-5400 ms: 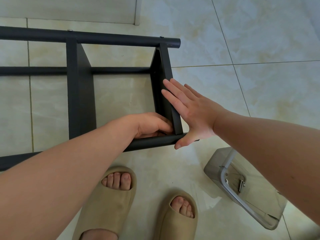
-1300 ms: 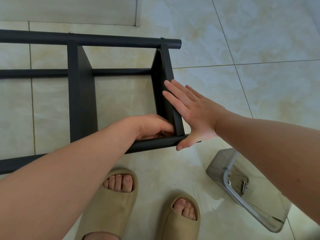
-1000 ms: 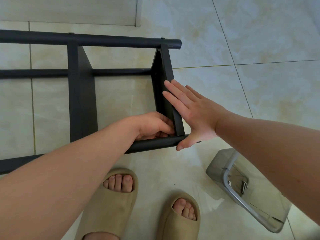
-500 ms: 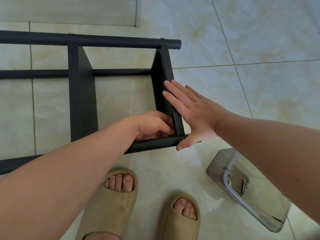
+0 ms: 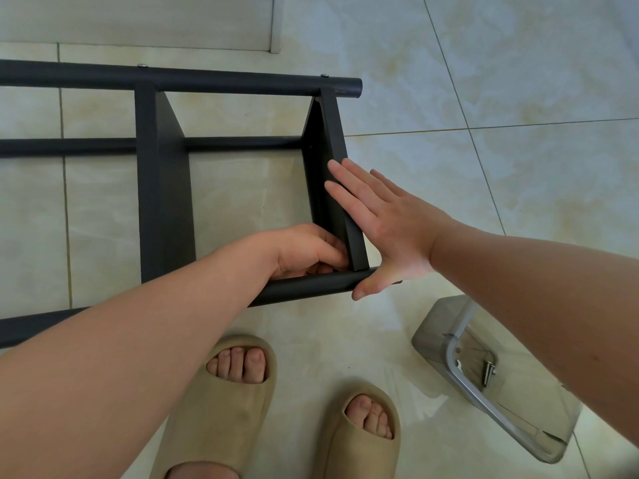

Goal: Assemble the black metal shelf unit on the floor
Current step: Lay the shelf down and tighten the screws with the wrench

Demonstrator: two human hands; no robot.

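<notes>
Right hand point(image 5: 387, 229) flat on end panel point(image 5: 332, 133) | left hand point(image 5: 304, 250) curled at corner, hold unclear to me | floor point(image 5: 518, 174) free rightward | unchanged.

The left grip point(image 5: 304, 250) curls into the near corner of the shelf unit point(image 5: 242, 79), its fingertips out of sight against the end panel point(image 5: 352, 236). Whether they hold anything cannot be seen. The unit runs off the left edge. The right forearm point(image 5: 518, 288) covers part of the clear container point(image 5: 432, 326).
</notes>
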